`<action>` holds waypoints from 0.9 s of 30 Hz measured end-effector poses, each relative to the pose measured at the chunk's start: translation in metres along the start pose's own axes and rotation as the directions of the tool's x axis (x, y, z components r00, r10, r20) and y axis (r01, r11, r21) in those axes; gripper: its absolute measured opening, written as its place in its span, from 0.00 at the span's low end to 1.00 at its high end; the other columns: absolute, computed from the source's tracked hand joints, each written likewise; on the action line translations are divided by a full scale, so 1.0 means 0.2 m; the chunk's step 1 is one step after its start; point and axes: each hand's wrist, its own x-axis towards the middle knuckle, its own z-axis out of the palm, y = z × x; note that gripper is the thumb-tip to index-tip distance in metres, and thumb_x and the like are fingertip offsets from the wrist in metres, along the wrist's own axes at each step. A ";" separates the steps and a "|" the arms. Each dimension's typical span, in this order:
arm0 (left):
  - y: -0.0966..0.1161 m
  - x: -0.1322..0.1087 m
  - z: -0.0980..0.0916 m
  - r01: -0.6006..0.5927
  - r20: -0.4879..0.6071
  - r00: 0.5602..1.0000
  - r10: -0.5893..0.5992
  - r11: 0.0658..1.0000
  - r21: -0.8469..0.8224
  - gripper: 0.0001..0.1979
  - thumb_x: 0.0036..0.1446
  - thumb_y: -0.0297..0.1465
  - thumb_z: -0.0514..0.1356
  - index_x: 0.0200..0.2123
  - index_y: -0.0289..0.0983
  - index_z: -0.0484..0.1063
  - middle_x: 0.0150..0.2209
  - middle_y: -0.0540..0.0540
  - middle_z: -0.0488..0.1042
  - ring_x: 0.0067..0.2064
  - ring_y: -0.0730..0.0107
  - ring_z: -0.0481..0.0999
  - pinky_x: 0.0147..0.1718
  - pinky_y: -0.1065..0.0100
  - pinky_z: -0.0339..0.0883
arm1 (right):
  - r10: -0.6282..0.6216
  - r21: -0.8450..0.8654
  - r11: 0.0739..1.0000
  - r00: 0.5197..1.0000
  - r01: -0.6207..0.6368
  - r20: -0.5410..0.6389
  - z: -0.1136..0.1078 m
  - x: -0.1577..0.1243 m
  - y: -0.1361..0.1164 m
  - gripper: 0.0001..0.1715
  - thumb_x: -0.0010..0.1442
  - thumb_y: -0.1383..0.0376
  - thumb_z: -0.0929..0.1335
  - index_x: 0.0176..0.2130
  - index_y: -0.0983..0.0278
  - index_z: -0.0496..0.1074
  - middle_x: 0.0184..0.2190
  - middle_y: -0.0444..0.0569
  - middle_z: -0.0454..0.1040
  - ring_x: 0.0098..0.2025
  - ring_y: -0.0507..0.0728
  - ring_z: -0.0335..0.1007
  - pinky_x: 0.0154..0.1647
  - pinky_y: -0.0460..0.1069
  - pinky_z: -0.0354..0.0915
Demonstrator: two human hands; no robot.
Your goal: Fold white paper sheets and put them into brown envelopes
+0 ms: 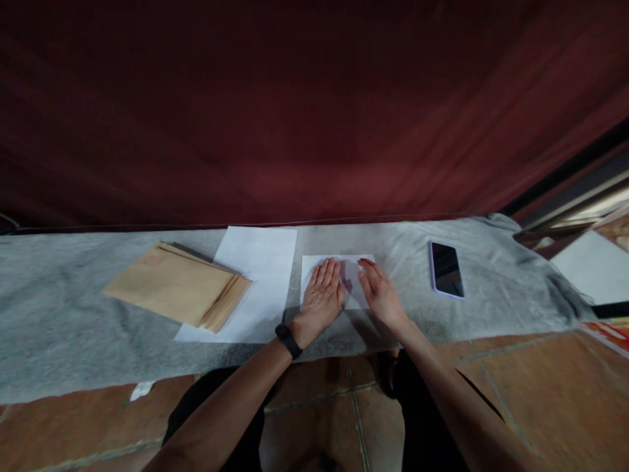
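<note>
From the head view, the paper (352, 270) lies midway between the worktop's (403, 252) front and back edges. The left hand (322, 298) is spread flat on it, fingers straight; the right hand (382, 294) curls loosely at its right side, and I can't tell whether it grips. Leftward, envelopes (170, 282) overlap a larger sheet (263, 262); towards the right end lies a phone (446, 269).

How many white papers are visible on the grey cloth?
2: a large sheet partly under the brown envelopes; a smaller paper beneath the left hand and right hand. Others may be hidden underneath.
</note>
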 end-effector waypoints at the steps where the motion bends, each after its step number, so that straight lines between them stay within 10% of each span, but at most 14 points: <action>1: -0.01 0.01 0.01 -0.009 -0.003 1.000 0.009 1.000 0.004 0.30 0.69 0.31 0.43 0.71 0.26 0.49 0.72 0.33 0.51 0.74 0.57 0.45 0.71 0.49 0.48 | -0.065 0.005 0.998 0.997 0.065 0.048 0.04 0.00 -0.03 0.29 0.74 0.55 0.54 0.64 0.63 0.66 0.64 0.56 0.68 0.66 0.61 0.63 0.67 0.59 0.61; 9: -0.05 0.03 0.01 -0.005 0.052 0.999 0.004 1.000 0.021 0.31 0.67 0.30 0.44 0.71 0.28 0.49 0.72 0.32 0.52 0.74 0.54 0.44 0.71 0.48 0.45 | -0.105 -0.275 0.948 0.975 0.158 0.197 0.23 -0.03 -0.09 0.33 0.75 0.54 0.53 0.72 0.65 0.52 0.72 0.54 0.55 0.73 0.60 0.49 0.74 0.60 0.47; 27: -0.11 0.00 -0.02 0.190 0.064 0.979 -0.194 0.980 0.065 0.31 0.70 0.36 0.45 0.71 0.29 0.51 0.73 0.36 0.49 0.74 0.56 0.47 0.71 0.53 0.45 | 0.035 -0.514 0.857 0.994 0.025 0.107 0.09 -0.01 0.17 0.34 0.74 0.54 0.56 0.71 0.66 0.55 0.71 0.58 0.55 0.72 0.68 0.51 0.70 0.64 0.49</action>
